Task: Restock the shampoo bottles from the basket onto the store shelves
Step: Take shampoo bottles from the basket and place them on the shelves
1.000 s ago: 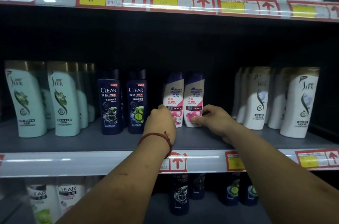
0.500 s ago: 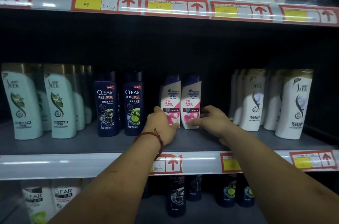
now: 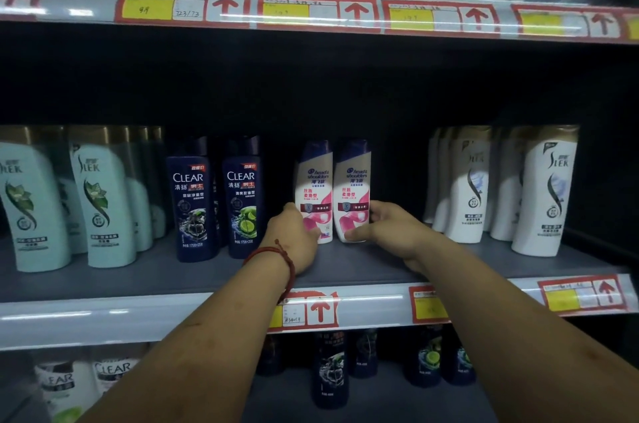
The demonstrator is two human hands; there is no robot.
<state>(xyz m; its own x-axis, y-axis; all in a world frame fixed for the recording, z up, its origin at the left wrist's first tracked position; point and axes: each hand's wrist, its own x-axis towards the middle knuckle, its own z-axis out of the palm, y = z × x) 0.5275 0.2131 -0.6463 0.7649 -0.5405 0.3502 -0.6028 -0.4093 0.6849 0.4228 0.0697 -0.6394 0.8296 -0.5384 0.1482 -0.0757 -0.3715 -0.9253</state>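
Note:
Two white and pink Head & Shoulders bottles stand upright side by side on the middle shelf (image 3: 173, 279). My left hand (image 3: 294, 242), with a red cord on the wrist, grips the lower part of the left bottle (image 3: 315, 180). My right hand (image 3: 390, 228) wraps around the base of the right bottle (image 3: 352, 180). The two bottles touch each other. No basket is in view.
Two dark blue Clear bottles (image 3: 216, 201) stand just left of my left hand, and mint Slek bottles (image 3: 100, 201) fill the far left. White Slek bottles (image 3: 543, 194) line the right. A gap lies between my right hand and them. Shelves above and below hold more bottles.
Both hands have stayed on the two bottles and shifted them slightly; the left hand slid a little lower and the view moved closer to the shelf.

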